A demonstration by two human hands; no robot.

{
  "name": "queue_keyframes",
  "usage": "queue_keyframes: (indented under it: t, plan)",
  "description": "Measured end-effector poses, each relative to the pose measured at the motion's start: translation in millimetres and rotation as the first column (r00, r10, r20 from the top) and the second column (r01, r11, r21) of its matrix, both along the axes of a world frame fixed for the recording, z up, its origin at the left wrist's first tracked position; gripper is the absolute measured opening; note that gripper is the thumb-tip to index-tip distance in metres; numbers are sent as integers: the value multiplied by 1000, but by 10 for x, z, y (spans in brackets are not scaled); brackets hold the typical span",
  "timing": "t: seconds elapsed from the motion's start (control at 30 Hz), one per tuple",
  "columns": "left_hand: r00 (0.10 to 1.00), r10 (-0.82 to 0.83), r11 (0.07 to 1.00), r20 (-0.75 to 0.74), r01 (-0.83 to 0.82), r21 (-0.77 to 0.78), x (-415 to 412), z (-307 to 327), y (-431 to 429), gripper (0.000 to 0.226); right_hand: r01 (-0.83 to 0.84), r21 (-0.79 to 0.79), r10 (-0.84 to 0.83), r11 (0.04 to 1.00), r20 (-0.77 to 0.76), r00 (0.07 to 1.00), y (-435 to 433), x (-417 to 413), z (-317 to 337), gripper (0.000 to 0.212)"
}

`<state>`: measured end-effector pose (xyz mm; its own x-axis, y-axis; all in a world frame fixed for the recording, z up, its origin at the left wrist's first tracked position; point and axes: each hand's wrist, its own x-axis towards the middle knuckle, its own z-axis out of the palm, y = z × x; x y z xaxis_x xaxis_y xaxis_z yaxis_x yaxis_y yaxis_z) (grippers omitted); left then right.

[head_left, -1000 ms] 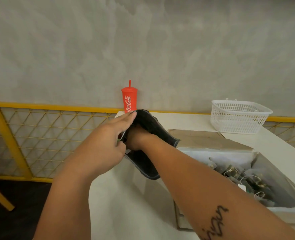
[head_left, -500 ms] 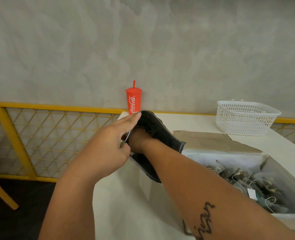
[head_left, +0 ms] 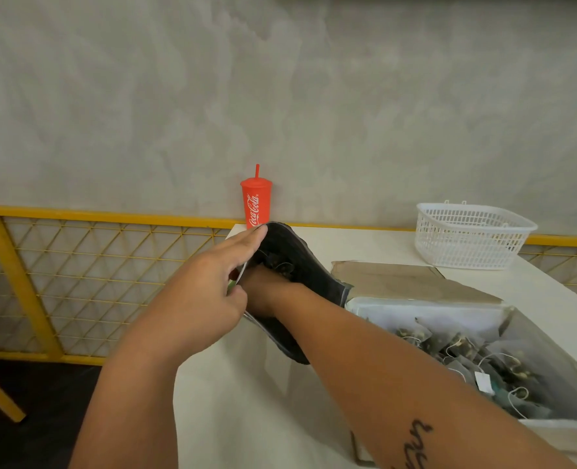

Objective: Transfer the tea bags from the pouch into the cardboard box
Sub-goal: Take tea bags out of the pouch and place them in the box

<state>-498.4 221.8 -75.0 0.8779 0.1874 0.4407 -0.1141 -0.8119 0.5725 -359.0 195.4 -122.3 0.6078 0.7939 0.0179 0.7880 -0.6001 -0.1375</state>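
While left hand (head_left: 195, 299) pinches open the dark flexible pouch (head_left: 309, 275) for access, right hand (head_left: 263, 294) sits inside it, fingers hidden.

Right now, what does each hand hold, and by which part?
Left hand pinches the pouch by its mouth's near rim. Right hand is inside the pouch; its hold cannot be told.

A: Pouch and box colours?
B: Pouch (head_left: 309, 270): dark grey. Box (head_left: 398, 279): plain brown.
A: Other items?
B: Cup (head_left: 256, 206): red, white lettering. Basket (head_left: 469, 236): white lattice. Railing (head_left: 111, 218): yellow, diamond mesh. Table (head_left: 263, 418): cream.
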Motion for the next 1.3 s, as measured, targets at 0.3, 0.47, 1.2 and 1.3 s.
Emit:
queue_keyframes:
  t: [0.3, 0.47, 1.2, 1.3]
  plan:
    - [1000, 15, 998, -6, -15, -65, -10, -12, 53, 80, -149, -124, 153, 981, 23, 988, -473, -330, 285, 23]
    - [999, 34, 998, -3, -34, -51, -28, 6, 57, 78, -191, -54, 194, 980, 64, 979, -813, -535, 389, 35]
    - [999, 30, 999, -26, -30, 19, -1, -8, 37, 77, 180, 812, 26, 555, -233, 972, -1467, -498, 421, 22]
    - [999, 30, 999, -24, -29, 33, 8, -15, 32, 76, 242, 847, 72, 473, -311, 947, -1549, -507, 498, 23]
